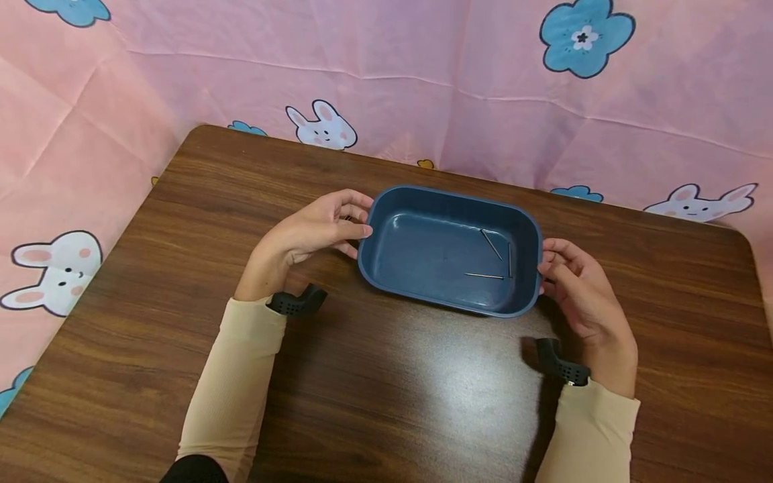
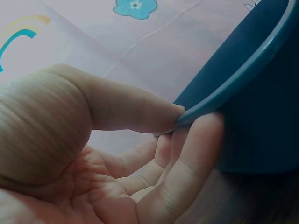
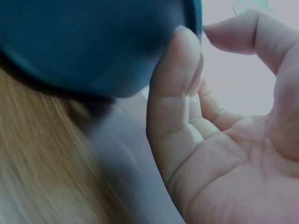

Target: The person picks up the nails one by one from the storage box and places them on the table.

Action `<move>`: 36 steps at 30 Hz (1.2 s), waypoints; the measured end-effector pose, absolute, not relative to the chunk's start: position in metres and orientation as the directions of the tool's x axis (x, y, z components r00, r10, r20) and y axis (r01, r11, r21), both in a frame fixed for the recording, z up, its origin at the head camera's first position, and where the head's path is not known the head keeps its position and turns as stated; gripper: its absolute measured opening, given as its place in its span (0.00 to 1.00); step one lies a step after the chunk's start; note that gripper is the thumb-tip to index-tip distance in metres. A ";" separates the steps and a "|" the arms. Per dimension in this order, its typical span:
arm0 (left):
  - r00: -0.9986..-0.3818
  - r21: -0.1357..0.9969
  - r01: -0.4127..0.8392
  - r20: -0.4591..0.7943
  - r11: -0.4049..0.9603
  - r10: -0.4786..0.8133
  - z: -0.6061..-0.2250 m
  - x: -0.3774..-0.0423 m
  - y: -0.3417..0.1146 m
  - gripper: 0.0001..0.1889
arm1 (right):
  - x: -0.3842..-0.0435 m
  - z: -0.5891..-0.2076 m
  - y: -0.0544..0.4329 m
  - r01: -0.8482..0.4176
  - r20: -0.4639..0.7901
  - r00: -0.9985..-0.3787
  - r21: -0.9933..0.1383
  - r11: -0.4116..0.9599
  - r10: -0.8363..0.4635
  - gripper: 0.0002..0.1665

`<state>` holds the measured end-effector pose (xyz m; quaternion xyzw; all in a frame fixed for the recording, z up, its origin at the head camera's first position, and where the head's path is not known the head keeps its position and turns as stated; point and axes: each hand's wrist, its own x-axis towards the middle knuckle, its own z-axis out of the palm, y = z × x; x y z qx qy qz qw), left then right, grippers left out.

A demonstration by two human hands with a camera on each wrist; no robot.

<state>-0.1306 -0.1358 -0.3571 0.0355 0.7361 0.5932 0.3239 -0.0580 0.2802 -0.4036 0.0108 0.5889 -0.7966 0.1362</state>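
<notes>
A dark blue, rounded rectangular plastic basin (image 1: 417, 261) is held between both hands over the brown table. At its left end my left hand (image 1: 317, 225) pinches the rim; in the left wrist view the thumb (image 2: 135, 109) lies at the rim's edge and the fingers sit against the outer wall. My right hand (image 1: 582, 292) grips the opposite end, thumb at the rim and fingers (image 3: 175, 79) against the outside. Three thin metal nails (image 1: 492, 245) lie loose on the basin floor towards the right end.
The wood-grain table (image 1: 374, 402) reaches back to a pink cloth (image 1: 410, 74) printed with rabbits and flowers. Each wrist wears a black strap mount (image 1: 296, 302). Light glares on the tabletop in front of the basin.
</notes>
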 end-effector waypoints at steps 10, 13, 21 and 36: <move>-0.788 0.895 -0.331 -0.436 0.298 0.435 -0.356 -0.130 -0.139 0.29 | -0.056 -0.393 0.286 0.161 -0.117 -0.978 -0.951 -0.266 -0.176 0.18; -0.786 0.896 -0.330 -0.436 0.298 0.439 -0.355 -0.130 -0.139 0.29 | -0.056 -0.387 0.285 0.149 -0.107 -0.979 -0.956 -0.252 -0.174 0.15; -0.794 0.900 -0.317 -0.425 0.301 0.434 -0.355 -0.131 -0.140 0.28 | -0.057 -0.372 0.284 0.105 -0.076 -0.987 -0.971 -0.217 -0.140 0.11; -0.788 0.900 -0.318 -0.426 0.299 0.445 -0.358 -0.130 -0.138 0.28 | -0.049 -0.339 0.293 -0.034 0.053 -0.994 -0.982 -0.185 -0.095 0.11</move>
